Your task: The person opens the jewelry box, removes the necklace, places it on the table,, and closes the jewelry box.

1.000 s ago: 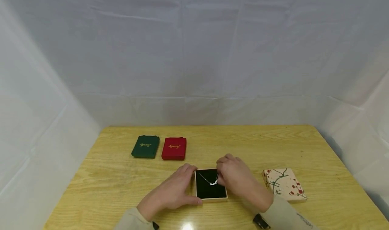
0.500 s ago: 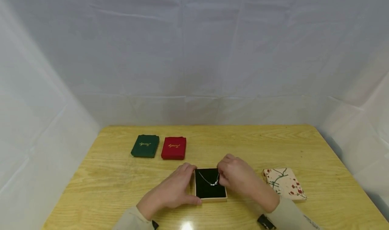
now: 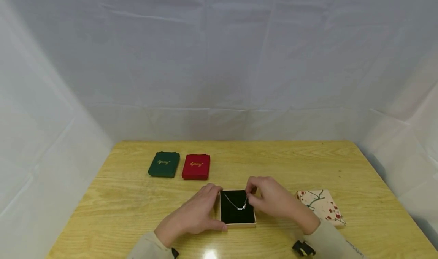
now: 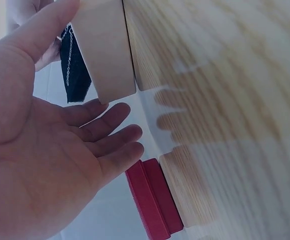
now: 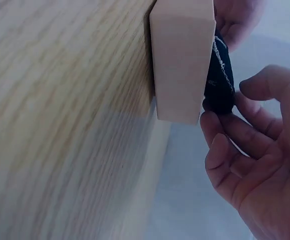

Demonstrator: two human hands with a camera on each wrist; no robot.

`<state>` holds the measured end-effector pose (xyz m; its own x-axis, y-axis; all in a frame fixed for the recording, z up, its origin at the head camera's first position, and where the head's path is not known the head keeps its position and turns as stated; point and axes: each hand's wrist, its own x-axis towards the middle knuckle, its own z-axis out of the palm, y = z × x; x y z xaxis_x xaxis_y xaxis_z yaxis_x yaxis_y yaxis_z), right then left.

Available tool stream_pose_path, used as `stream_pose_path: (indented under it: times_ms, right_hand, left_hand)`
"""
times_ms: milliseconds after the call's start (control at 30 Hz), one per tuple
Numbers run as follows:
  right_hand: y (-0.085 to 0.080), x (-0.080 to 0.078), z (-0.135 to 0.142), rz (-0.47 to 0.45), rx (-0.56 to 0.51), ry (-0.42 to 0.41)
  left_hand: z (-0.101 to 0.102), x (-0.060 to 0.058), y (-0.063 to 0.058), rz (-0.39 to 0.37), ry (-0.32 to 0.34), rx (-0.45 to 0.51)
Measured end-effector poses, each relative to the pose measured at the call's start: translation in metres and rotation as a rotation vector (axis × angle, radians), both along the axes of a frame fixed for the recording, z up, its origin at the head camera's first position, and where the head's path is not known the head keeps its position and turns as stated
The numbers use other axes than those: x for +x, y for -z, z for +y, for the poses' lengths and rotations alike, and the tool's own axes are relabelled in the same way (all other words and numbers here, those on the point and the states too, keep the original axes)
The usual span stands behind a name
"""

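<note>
A square beige jewelry box [image 3: 241, 225] lies without a lid on the table, with a black velvet pad [image 3: 236, 218] in it. A silver necklace [image 3: 241, 208] hangs in a curve across the pad. My left hand [image 3: 195, 215] spans the box's left side, thumb at the front corner and fingertips at the back corner. At the back right corner, the thumb and forefinger of my right hand [image 3: 272, 198] meet by the pad's edge and the chain's end. Both wrist views show the pad [image 5: 219, 92] standing out past the box's rim, with right fingers around its end.
Beyond the box lie a green jewelry case [image 3: 164, 164] and a red jewelry case [image 3: 196, 167], both with gold lettering. A floral box lid [image 3: 326, 209] rests at the right, partly behind the right forearm. White cloth [image 3: 219, 61] surrounds the wooden table [image 3: 137, 221].
My right wrist has shifted a little to the right, and its thumb and forefinger now show apart from the other fingers. The left hand and the box stay in place.
</note>
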<state>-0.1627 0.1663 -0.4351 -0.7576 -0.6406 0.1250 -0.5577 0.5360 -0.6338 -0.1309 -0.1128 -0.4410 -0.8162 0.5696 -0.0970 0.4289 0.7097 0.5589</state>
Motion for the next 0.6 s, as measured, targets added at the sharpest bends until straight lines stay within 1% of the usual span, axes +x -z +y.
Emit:
stream_pose_path:
  times_ms: [100,233,333,500,600]
  right_hand:
    - [0.0009,-0.0011,0.0001,-0.035,-0.036,0.006]
    - [0.0019,-0.0012,0.0002,-0.077,-0.061,0.038]
    - [0.0014,-0.0005,0.0003,-0.127,-0.082,0.055]
    - [-0.0015,0.0007,0.0007,-0.216,-0.133,0.051]
    - [-0.0030,0.0008,0.0008,-0.252,-0.162,0.048]
  left_hand:
    - [0.0001,-0.0004,-0.0003,0.003,0.002,0.001]
    - [0.0002,-0.0011,-0.0002,0.003,0.004,0.005]
    - [0.0002,-0.0016,0.0001,-0.005,0.001,0.008]
    - [0.0001,-0.0023,0.0008,-0.023,-0.008,0.015]
    - [0.0000,-0.0023,0.0010,-0.026,-0.010,0.019]
